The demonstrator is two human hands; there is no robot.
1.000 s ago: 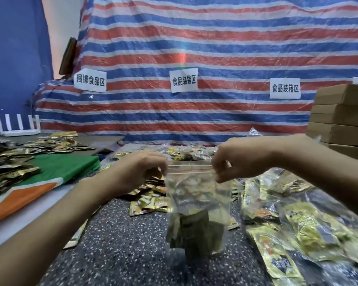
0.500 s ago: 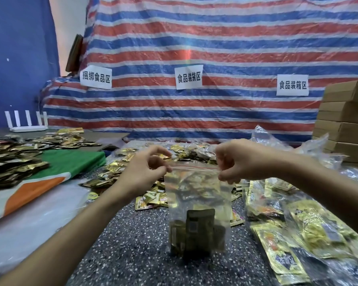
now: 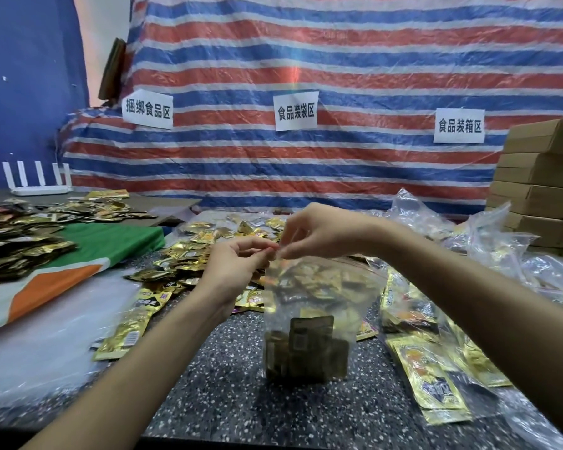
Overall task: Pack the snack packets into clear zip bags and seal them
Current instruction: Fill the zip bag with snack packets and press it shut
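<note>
**One bag loaded, its zip being pinched at the left corner**

Both my hands are on the same spot. The left hand (image 3: 238, 271) and the right hand (image 3: 322, 233) each pinch the top edge of the clear zip bag (image 3: 319, 297) at its upper left corner, with their fingertips almost meeting. Whether the strip under them is already pressed together I cannot tell, because the plastic is too clear and blurred there. The rest of the top edge runs off to the right with no fingers on it.

The bag stands on its bottom about mid-table, nearer the front edge than the back. Its mouth points up, its long axis is vertical and its broad face is towards me. A few dark snack packets (image 3: 306, 352) stand on end in the bottom; the upper part looks empty.

I judge the filling of this bag done and the sealing only begun or partly run. Much is left: loose packets (image 3: 189, 254) are heaped on the speckled table (image 3: 241, 401) behind the left hand. Filled bags (image 3: 488, 248) are piled towards the right edge, below the stacked cardboard boxes (image 3: 540, 196).
</note>
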